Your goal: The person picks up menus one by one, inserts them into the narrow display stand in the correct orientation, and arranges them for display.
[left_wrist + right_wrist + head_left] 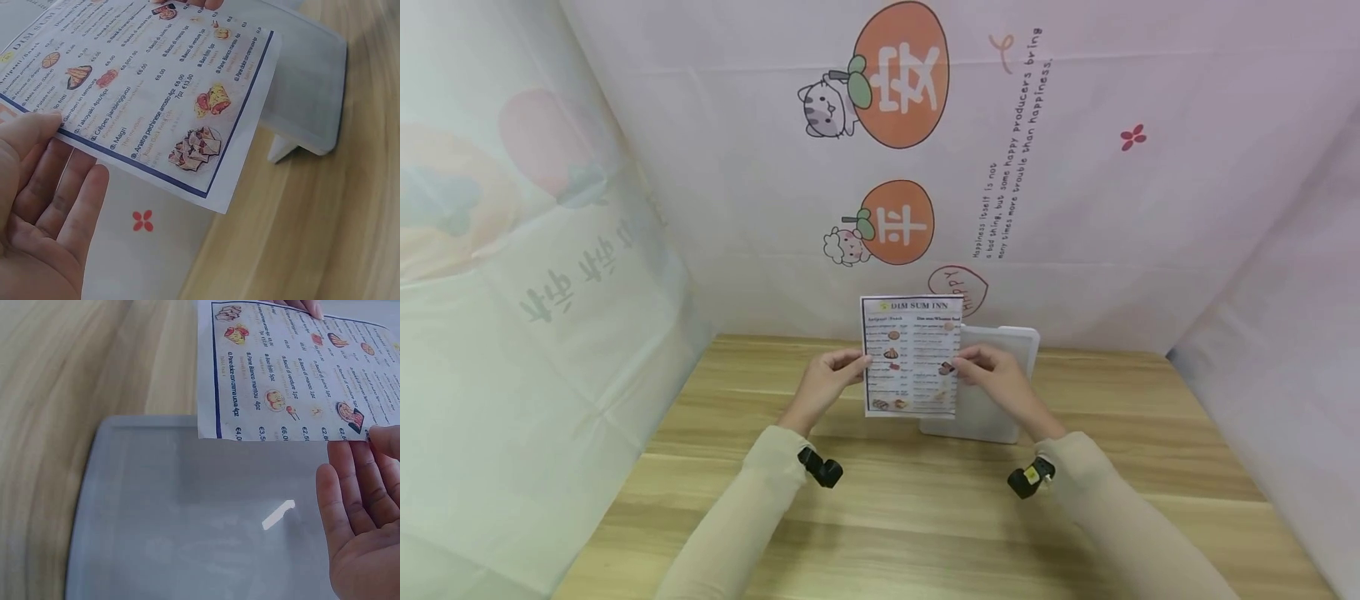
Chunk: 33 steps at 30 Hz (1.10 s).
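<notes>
A printed paper menu headed "DIM SUM INN" (912, 357) is held up off the table, facing the head camera. My left hand (830, 382) pinches its left edge between thumb and fingers. At the opposite edge my right hand (997, 382) pinches it the same way. Behind the menu stands a white board with a grey face (981, 408), tilted back and partly covered by the sheet and my right hand. In the left wrist view a small white foot (282, 149) shows at the board's lower edge. Food pictures and prices cover the menu (294, 381) in the right wrist view.
The wooden table (895, 517) spreads below my forearms. A pale printed cloth (760, 208) with orange fruit drawings hangs behind it, and more cloth hangs at the left (527, 400) and right (1285, 358). A small black camera sits on each wrist.
</notes>
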Each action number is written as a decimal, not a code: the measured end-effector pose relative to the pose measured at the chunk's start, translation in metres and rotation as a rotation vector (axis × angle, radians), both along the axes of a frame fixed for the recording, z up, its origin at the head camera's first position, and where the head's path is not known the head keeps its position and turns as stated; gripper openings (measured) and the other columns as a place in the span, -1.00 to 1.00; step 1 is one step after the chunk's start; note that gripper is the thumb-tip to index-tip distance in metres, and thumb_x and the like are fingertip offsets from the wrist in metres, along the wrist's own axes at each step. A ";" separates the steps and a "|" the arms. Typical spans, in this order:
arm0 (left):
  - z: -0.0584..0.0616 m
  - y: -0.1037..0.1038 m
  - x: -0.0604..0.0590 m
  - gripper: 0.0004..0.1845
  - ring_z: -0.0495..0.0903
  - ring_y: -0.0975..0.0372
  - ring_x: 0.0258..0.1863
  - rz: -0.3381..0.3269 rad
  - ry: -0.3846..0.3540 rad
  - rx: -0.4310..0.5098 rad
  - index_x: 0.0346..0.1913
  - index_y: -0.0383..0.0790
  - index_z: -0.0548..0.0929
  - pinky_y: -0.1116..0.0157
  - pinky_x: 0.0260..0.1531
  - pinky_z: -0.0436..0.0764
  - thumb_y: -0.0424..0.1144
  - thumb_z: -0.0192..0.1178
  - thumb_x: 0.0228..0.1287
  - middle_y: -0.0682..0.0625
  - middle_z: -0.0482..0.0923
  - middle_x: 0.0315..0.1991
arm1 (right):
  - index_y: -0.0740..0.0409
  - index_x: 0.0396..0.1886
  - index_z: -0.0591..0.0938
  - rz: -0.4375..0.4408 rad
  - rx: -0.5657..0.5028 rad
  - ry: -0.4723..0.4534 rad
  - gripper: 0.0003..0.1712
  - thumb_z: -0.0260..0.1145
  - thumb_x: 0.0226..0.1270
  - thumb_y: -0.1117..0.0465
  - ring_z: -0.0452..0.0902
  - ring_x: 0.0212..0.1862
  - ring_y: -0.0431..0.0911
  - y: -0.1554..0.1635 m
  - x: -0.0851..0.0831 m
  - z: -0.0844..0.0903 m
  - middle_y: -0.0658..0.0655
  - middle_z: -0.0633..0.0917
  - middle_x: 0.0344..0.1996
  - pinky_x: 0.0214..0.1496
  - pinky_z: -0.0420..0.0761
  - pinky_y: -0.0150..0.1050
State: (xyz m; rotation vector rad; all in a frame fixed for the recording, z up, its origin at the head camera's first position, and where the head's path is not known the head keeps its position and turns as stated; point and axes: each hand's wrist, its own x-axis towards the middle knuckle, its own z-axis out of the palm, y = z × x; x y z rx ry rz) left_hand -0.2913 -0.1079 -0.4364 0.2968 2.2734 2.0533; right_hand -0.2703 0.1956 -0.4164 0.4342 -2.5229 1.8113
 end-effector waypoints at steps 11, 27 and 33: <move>0.022 0.018 -0.015 -0.58 0.71 0.16 -0.07 -0.031 0.044 -0.052 0.01 -0.12 0.76 0.21 0.07 0.62 0.13 0.33 0.30 0.03 0.73 -0.08 | 0.33 0.02 0.62 -0.053 0.027 0.014 -0.57 0.26 0.50 0.01 0.63 -0.06 -0.02 0.019 -0.006 0.022 0.21 0.73 -0.06 0.07 0.65 -0.13; 0.057 0.047 -0.027 -0.56 0.70 0.17 -0.08 -0.061 0.060 -0.035 0.05 -0.15 0.73 0.19 0.09 0.61 0.10 0.34 0.30 0.03 0.72 -0.07 | 0.31 0.07 0.59 -0.152 0.074 0.065 -0.45 0.23 0.49 -0.12 0.61 -0.11 -0.08 0.042 -0.011 0.050 0.21 0.70 -0.10 0.07 0.63 -0.12; 0.069 0.056 -0.030 -0.58 0.70 0.21 -0.05 -0.068 0.058 -0.052 0.05 -0.10 0.74 0.18 0.14 0.57 0.11 0.33 0.30 0.08 0.71 -0.05 | 0.27 0.10 0.58 -0.193 0.102 0.078 -0.39 0.22 0.46 -0.20 0.58 -0.07 -0.06 0.049 -0.011 0.061 0.21 0.68 -0.06 0.14 0.57 0.01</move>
